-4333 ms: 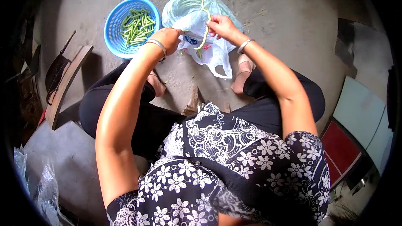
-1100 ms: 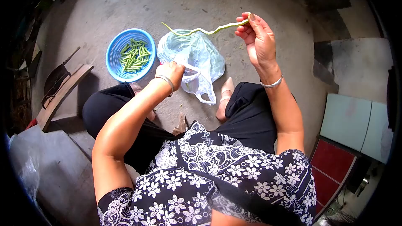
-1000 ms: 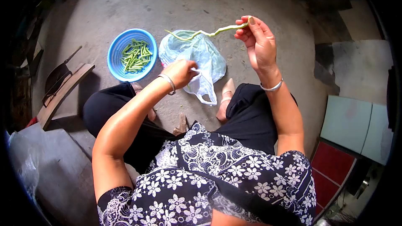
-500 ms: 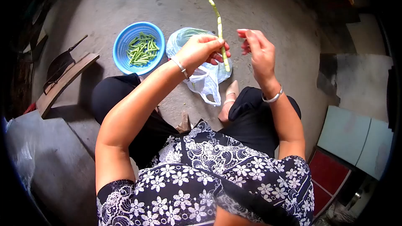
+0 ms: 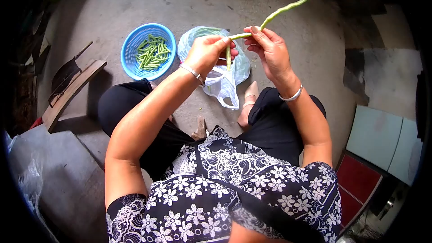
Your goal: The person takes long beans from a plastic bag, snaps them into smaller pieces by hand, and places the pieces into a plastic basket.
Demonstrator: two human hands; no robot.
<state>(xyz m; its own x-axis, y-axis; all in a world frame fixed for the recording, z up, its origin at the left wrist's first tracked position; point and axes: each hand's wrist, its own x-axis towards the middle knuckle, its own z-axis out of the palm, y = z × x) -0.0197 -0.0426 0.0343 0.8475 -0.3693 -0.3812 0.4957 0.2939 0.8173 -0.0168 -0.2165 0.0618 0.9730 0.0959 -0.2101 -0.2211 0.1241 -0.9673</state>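
The right hand (image 5: 272,56), empty before, now pinches the bean (image 5: 294,4) stretching toward one o'clock; the left hand (image 5: 206,54) still pinches it.

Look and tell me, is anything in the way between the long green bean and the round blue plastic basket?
Only the left hand holding the bean, on the side toward the basket, and, lower down, the pale see-through plastic bag. Nothing else visible stands between.
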